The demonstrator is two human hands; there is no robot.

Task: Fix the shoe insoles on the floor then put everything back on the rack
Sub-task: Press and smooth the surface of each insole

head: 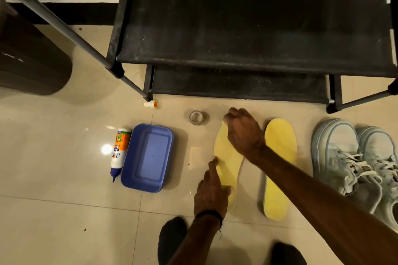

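Left hand (210, 191) pressing straight fingers on pale yellow insole (227, 161); right hand (243, 131) curled at its toe end, grip unclear; second insole (280, 165) just right of right hand.

Single head-worn view, steeply downward over floor (64, 178) before rack (247, 28), close.

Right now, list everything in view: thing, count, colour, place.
yellow foam insoles: two, yellow, floor centre-right, side by side
pale blue lace-up sneakers: two, far right
blue plastic tray: one, floor left of insoles
white glue bottle: one, orange label, lying beside the tray
clear tape roll: one, floor near rack
small white cap: one, orange top, by rack leg
black fabric shoe rack: one, top
dark bin: one, far left
hands: left touching left insole's heel half; right over its toe
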